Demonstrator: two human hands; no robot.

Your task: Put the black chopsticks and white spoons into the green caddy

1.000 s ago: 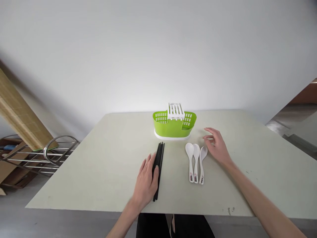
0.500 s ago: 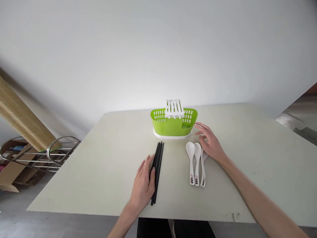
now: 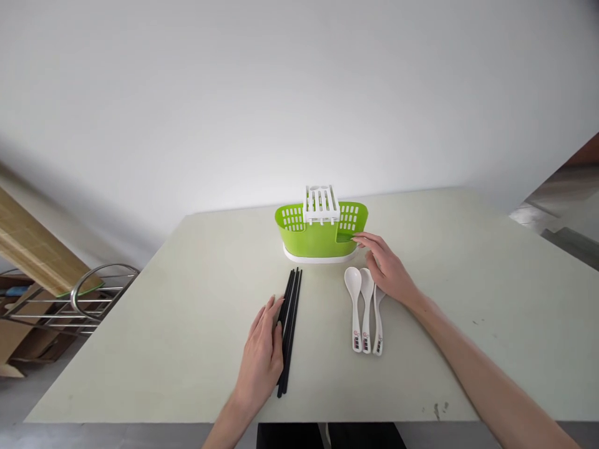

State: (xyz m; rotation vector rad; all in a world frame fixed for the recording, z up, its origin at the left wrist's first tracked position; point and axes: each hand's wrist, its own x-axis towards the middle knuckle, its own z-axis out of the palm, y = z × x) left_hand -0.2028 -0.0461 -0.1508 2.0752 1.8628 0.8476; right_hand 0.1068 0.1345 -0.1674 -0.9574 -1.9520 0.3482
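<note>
A green slotted cutlery basket (image 3: 304,240) with a white rack on top stands on a white base at the middle of the pale table (image 3: 187,312). My right hand (image 3: 386,268) is open, its fingertips touching the basket's right end, its heel over the rightmost of three white spoons (image 3: 361,312) lying side by side. My left hand (image 3: 262,355) lies flat and open against the left side of a bundle of black chopsticks (image 3: 289,324).
A metal rack (image 3: 88,299) with cardboard stands on the floor at the left, beside a leaning bamboo board (image 3: 32,249). A white wall rises behind the table. The table's near edge runs just below my wrists.
My right hand has moved left from the bare table beside the spoons to the basket's right end. My left hand has stayed on the chopsticks. The view has shifted a little.
</note>
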